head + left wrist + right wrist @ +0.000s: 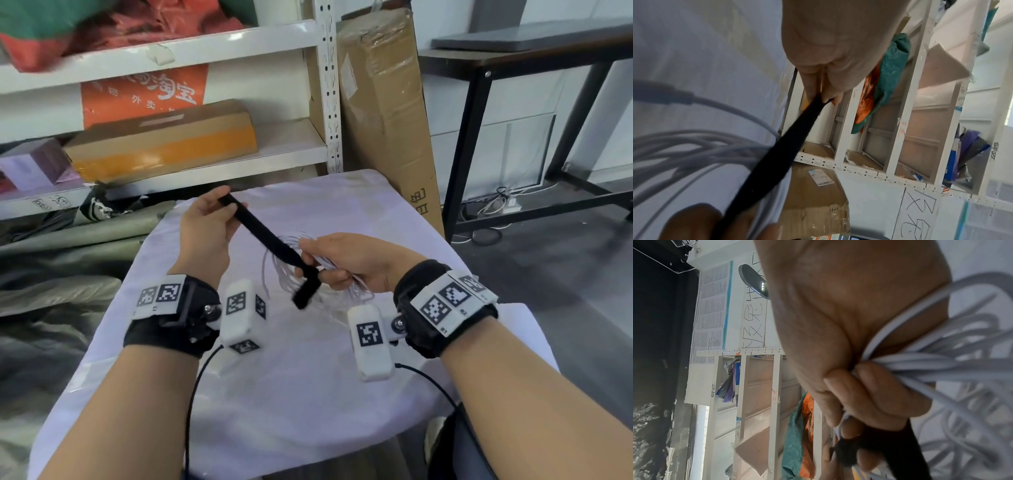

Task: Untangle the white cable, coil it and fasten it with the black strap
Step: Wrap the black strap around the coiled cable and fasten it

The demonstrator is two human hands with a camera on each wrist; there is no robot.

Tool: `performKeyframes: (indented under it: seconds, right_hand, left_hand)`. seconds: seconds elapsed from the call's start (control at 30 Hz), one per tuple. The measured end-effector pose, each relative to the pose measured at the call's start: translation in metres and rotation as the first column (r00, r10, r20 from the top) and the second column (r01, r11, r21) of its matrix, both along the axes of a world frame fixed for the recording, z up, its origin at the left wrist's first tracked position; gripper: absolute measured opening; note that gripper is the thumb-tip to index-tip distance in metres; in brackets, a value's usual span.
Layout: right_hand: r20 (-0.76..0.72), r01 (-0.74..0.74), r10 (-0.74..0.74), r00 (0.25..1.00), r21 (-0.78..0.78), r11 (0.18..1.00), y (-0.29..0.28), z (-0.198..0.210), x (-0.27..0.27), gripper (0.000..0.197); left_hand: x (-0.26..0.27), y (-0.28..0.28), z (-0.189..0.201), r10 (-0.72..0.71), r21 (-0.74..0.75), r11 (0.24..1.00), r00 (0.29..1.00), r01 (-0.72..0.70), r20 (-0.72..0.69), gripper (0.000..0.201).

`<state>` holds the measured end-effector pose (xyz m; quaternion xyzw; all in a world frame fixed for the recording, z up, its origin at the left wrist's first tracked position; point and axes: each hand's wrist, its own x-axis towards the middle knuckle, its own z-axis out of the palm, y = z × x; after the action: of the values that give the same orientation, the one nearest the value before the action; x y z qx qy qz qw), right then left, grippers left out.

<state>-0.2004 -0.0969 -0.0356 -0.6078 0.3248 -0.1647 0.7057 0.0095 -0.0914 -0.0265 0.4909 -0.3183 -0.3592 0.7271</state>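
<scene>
Right hand (346, 262) bunches the coiled white cable (291, 274) above the bench (308, 377), also pinching one end of the black strap (270, 241), which the left hand (205, 229) pulls taut, apparently for wrapping.

Your head camera looks forward and down over both forearms at the white-covered table (308, 394), its far edge against the shelving (205, 44). Your left wrist camera sits close behind the left hand (838, 40), facing along it toward the shelving (900, 129), rolled sideways. Your right wrist camera, nearer still, looks past the right hand (859, 337). All three views share the black strap (270, 240) and the white cable (291, 284).
</scene>
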Motion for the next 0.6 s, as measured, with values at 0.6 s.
performKeyframes:
  seconds: [0.6]
  right_hand:
    - [0.162, 0.315, -0.351, 0.922, 0.21, 0.925, -0.012, -0.002, -0.006, 0.033]
  left_hand:
    - [-0.022, 0.017, 0.013, -0.238, 0.356, 0.931, 0.602, -0.084, 0.762, 0.016]
